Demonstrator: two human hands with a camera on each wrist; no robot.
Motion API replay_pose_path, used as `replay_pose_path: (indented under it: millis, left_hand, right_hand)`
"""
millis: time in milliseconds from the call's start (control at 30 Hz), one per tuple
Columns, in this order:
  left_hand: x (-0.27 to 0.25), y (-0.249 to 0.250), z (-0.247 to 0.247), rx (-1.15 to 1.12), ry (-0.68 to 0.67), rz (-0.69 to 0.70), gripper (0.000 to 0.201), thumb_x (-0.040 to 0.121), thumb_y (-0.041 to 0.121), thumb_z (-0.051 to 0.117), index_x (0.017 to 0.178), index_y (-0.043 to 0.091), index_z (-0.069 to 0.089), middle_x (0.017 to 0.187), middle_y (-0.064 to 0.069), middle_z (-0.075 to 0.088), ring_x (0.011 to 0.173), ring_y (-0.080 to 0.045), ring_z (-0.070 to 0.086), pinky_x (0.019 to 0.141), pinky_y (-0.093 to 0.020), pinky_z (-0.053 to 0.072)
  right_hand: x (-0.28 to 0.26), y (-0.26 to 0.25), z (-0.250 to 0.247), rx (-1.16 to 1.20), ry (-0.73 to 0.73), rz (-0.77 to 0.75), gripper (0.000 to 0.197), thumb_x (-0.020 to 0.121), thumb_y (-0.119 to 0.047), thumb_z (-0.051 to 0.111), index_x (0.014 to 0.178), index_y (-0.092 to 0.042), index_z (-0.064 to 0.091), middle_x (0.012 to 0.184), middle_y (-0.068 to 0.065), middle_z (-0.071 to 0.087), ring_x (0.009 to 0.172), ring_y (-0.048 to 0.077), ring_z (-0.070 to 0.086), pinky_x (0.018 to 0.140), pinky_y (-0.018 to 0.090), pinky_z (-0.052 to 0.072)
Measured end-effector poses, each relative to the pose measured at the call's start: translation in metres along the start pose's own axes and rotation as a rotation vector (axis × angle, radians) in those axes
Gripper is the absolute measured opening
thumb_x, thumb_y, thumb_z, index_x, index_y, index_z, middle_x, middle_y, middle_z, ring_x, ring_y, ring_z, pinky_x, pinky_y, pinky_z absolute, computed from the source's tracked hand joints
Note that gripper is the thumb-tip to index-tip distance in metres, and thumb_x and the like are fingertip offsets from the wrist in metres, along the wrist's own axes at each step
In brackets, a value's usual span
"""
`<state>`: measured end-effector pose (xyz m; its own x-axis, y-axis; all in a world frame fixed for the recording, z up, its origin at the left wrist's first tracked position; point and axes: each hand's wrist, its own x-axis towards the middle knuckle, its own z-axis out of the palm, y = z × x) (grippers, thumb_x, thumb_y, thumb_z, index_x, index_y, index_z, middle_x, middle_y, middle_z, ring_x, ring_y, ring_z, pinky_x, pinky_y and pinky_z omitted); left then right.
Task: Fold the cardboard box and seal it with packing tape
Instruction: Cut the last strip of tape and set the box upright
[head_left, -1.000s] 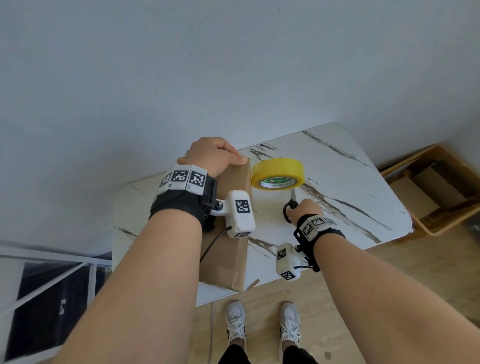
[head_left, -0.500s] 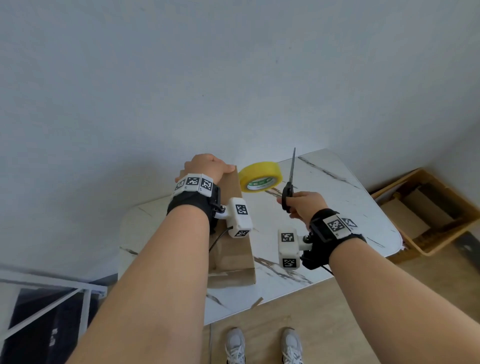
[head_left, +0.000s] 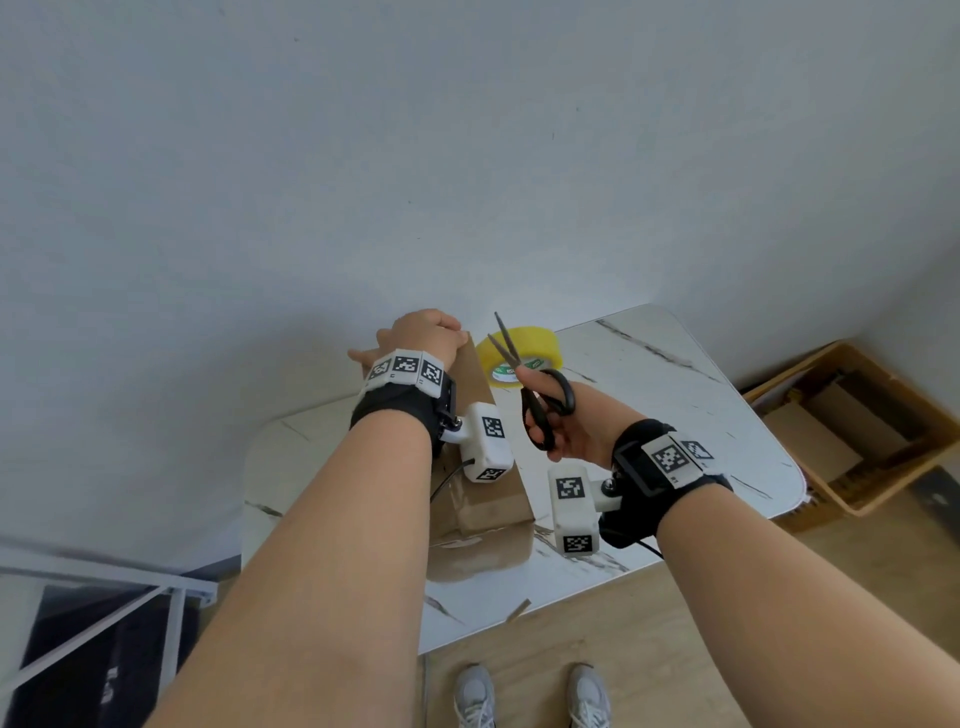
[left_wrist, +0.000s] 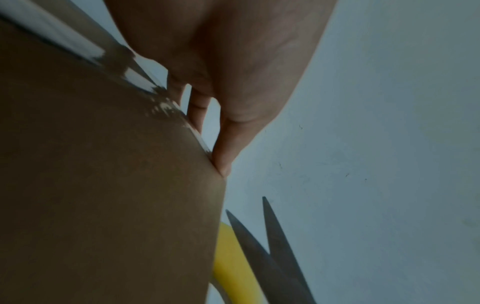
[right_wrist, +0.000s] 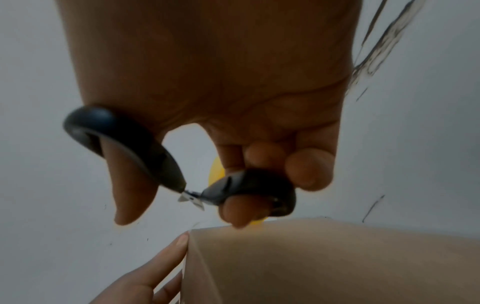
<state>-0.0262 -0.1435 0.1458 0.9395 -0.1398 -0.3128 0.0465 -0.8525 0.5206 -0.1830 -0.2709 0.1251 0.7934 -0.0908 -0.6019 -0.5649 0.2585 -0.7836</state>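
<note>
Cardboard box (head_left: 480, 410) lies on the table (head_left: 675, 415), toward its left half, long axis running near to far. Left hand (head_left: 423, 338) sits on the box's far end, fingers (left_wrist: 226, 148) over the far top edge. Roll of packing tape (head_left: 524, 345) lies on the table just right of the box's far end. Right hand (head_left: 576, 426) is above the table, right of the box and nearer than the roll, holding scissors (head_left: 540, 395); blades point far-left, tips apart, in front of the roll. Crate of cardboard pieces (head_left: 852, 431) on the floor, right of the table. Shoes (head_left: 530, 696) on the floor at the table's near edge.
</note>
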Motion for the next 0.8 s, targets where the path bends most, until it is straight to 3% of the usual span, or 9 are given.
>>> replay_pose_path:
  millis: [33,167,267,433,567,800]
  left_hand:
    - [0.001,0.001,0.001,0.023,0.002,0.020,0.010,0.080,0.044,0.062,0.085,0.041,0.070,0.115,0.012,0.063,0.126,-0.021,0.044,0.116,-0.055,0.007]
    - [0.007,0.003,0.005,0.035,-0.042,0.082,0.023,0.085,0.032,0.059,0.063,0.037,0.063,0.111,0.007,0.067,0.114,-0.025,0.055,0.109,-0.049,0.029]
    - [0.006,0.005,0.005,0.067,-0.052,0.066,0.025,0.086,0.030,0.056,0.062,0.037,0.061,0.113,0.007,0.065,0.115,-0.026,0.052,0.109,-0.049,0.028]
    - [0.008,0.007,0.007,0.074,-0.069,0.057,0.029,0.081,0.026,0.056,0.060,0.045,0.063,0.104,0.007,0.065,0.110,-0.027,0.055,0.104,-0.050,0.035]
    - [0.004,0.010,0.005,0.076,-0.053,0.076,0.025,0.084,0.024,0.055,0.062,0.034,0.061,0.103,0.006,0.063,0.109,-0.027,0.054,0.103,-0.049,0.038]
    - [0.003,0.013,-0.001,0.094,-0.076,0.095,0.022,0.081,0.020,0.058,0.063,0.032,0.061,0.106,0.006,0.064,0.110,-0.026,0.054,0.101,-0.047,0.040]
  right_hand:
    - [-0.003,0.000,-0.002,0.005,-0.015,0.007,0.052,0.079,-0.059,0.067,0.066,-0.009,0.055,0.056,0.007,0.054,0.042,0.016,0.047,0.045,0.024,0.041]
    - [-0.011,0.003,-0.009,0.117,-0.061,-0.007,0.043,0.087,-0.046,0.063,0.068,-0.009,0.052,0.052,0.005,0.055,0.040,0.014,0.049,0.040,0.019,0.042]
    - [-0.010,0.005,-0.009,0.120,-0.098,-0.028,0.040,0.088,-0.042,0.062,0.070,-0.008,0.051,0.052,0.006,0.053,0.040,0.015,0.048,0.041,0.018,0.040]
    - [-0.001,0.001,-0.002,0.037,-0.091,0.001,0.047,0.077,-0.056,0.068,0.065,-0.013,0.055,0.061,0.005,0.055,0.046,0.014,0.051,0.046,0.021,0.034]
    - [0.011,-0.006,0.004,0.015,-0.053,0.028,0.050,0.075,-0.061,0.069,0.062,-0.015,0.057,0.063,0.005,0.055,0.050,0.015,0.050,0.042,0.020,0.036]
    - [0.025,-0.009,0.010,0.015,-0.023,0.042,0.050,0.072,-0.062,0.072,0.065,-0.015,0.055,0.062,0.005,0.055,0.049,0.014,0.049,0.040,0.020,0.037]
